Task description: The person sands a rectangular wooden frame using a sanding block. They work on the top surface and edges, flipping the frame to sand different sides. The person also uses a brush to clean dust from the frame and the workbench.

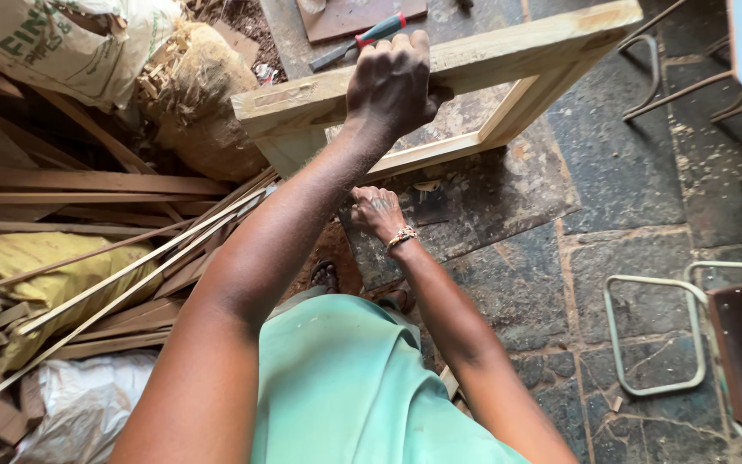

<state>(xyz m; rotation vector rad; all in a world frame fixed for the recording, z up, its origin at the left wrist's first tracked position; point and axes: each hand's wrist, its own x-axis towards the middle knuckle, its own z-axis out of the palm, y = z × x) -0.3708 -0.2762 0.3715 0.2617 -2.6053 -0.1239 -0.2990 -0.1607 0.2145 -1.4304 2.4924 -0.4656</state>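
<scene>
Fingers [405,47] of the left hand [391,86] are curled over the top rail of a wooden frame [508,51], clamped on tight, upper middle of the frame. The frame stands on edge and tilted, its lower rail near the stone floor [629,172], running from center up to the upper right corner. Right hand [378,210] sits lower, center of pic, just under the frame's lower rail, closed into a fist w/ a beaded bracelet [402,237] on the wrist. Can't tell if it's holding anything, the fingers are tucked under and hidden.

Behind the frame at top center there's a chisel w/ red & teal handle [367,39] lying on a wood board [354,15]. Left side is piled w/ thin wood strips [130,266], planks, a yellow sack [53,266] and a white sack [70,43] in the upper left. Metal chair frames [654,335] at lower right. Person wears a mint green garment [345,387], bottom center, w/ a sandaled foot [326,275] peeking out just above it.
</scene>
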